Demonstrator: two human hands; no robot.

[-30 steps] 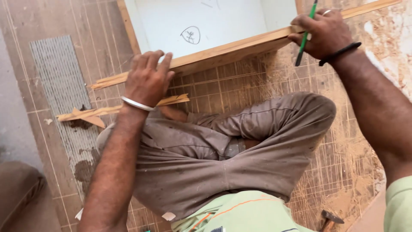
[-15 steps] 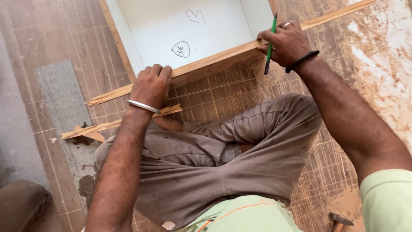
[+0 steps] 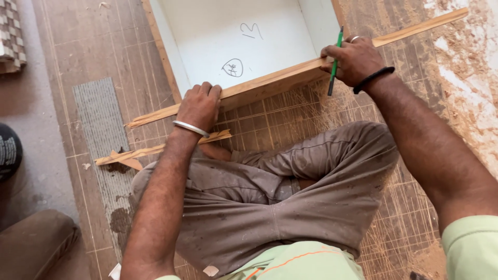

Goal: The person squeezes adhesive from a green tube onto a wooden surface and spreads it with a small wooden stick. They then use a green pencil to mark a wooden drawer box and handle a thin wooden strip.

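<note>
Wood strip (image 3: 290, 75), long, thin and pale brown, lies slantwise along the near edge of a white box (image 3: 244, 46), its left end splintered and its right end running far up to the right past the box. The left hand (image 3: 199, 106) presses down on the strip near the box's left corner, fingers (image 3: 210, 91) curled over its far edge. The right hand (image 3: 353, 59) rests on the strip at the box's right corner, its fingers closed around a green pencil (image 3: 334, 59) held upright with the tip at the strip's near face.

Compared with half a second ago, box, strip and both hands sit lower and more to the right in view, and more of the box's inside shows.

The box is open-topped, with white walls and floor edged in brown; inside there are only two pencilled marks on the floor. A second, shorter strip (image 3: 161, 149) lies on the scored floor board (image 3: 290, 111) just near the left wrist.
</note>
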